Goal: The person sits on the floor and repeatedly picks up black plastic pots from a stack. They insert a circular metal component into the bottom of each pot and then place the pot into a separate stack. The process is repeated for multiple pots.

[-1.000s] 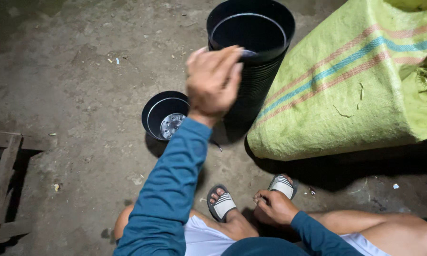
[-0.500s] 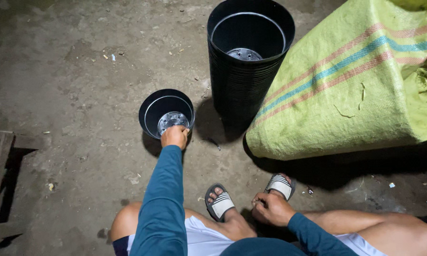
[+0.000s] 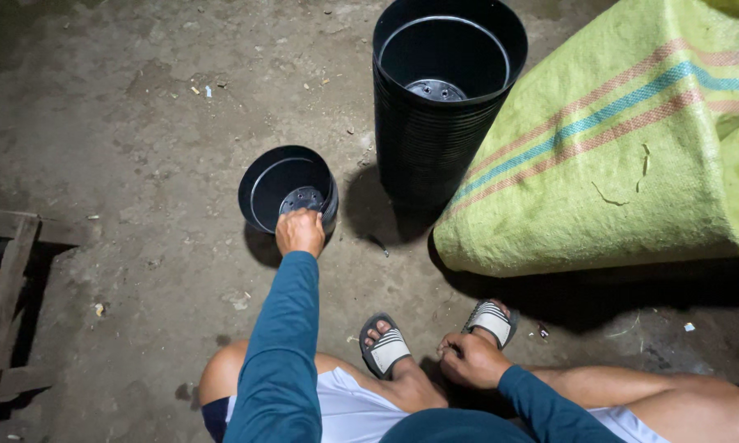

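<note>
Left hand on the small pot's rim

The left hand pinches the near rim of the single black pot on the floor beside the tall pot stack; a one-sided hold could tip it. The right hand rests curled by a sandal, holding nothing

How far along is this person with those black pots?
Looks early on. One pot stands by itself on the ground, apart from the tall stack. The left hand grips that pot's near rim; the right hand rests by the sandals, holding nothing I can make out. The stack is tall, so most pots remain there. The green sack lies beside it; whether it is open cannot be seen.
</note>
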